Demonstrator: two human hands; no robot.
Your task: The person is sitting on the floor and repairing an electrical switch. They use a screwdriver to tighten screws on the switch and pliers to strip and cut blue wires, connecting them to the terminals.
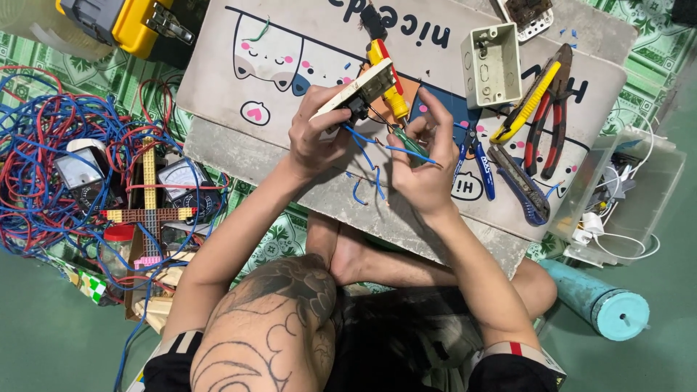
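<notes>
Overhead, head view: the person sits on the floor with a mat-covered board [239,156] across the lap as a work surface, so tools lie within reach of both hands.
Left hand: the left hand [314,134] is curled around a cream switch plate [357,91], thumb and fingers closed on its edges, tilting its back toward the other hand so the terminals face up.
Blue wires: blue wires [363,145] hang from the plate's black underside between the two hands, loose ends trailing toward the near edge of the board.
Right hand: the right hand [425,163] is pinched shut on a green-handled screwdriver [408,144], the tip aimed left at the plate, apparently to work a terminal.
Right of the hands: a pale junction box [494,65] stands open side up on the far side; a yellow utility knife [526,101], red pliers [549,116] and a blue cutter [519,185] lie side by side.
Left of the board: a tangle of red and blue wire [51,145] surrounds two analog meters [80,170] on the floor.
Far left: a yellow toolbox [127,22].
</notes>
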